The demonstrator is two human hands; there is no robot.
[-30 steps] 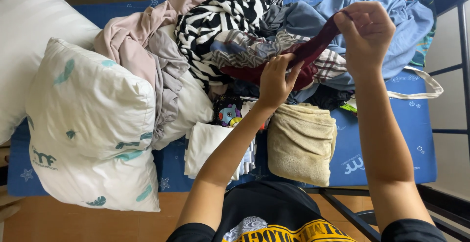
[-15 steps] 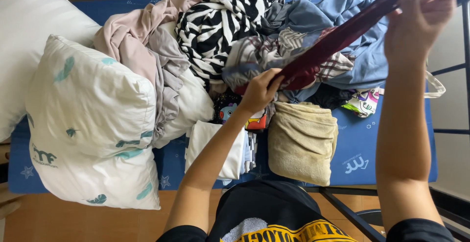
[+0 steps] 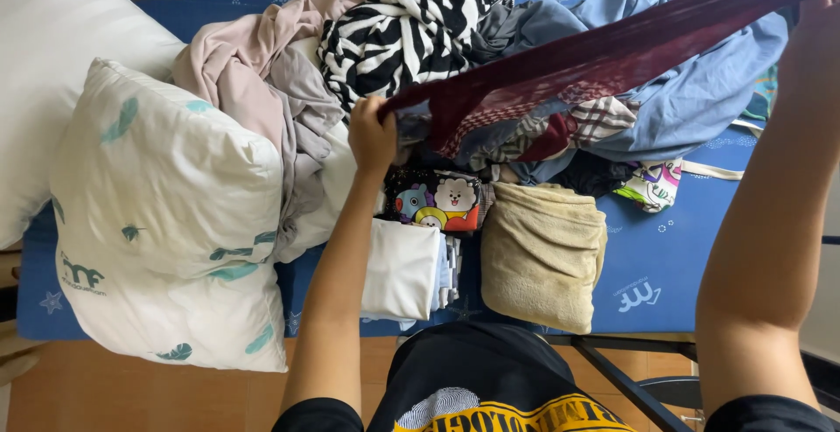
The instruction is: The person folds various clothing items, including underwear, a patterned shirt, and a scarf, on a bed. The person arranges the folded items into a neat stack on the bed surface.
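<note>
Both hands stretch one maroon cloth (image 3: 604, 52); left hand (image 3: 372, 135) grip closed, right hand (image 3: 818, 21) probably too; two pillows (image 3: 166, 222).

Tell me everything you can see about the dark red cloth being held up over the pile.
The dark red cloth is a thin, slightly see-through fabric, pulled taut into a long band slanting up from lower left to upper right. The left hand grips its lower end; the right hand holds the upper end at the frame's edge. It hangs above the clothes pile on the blue mattress.
</note>
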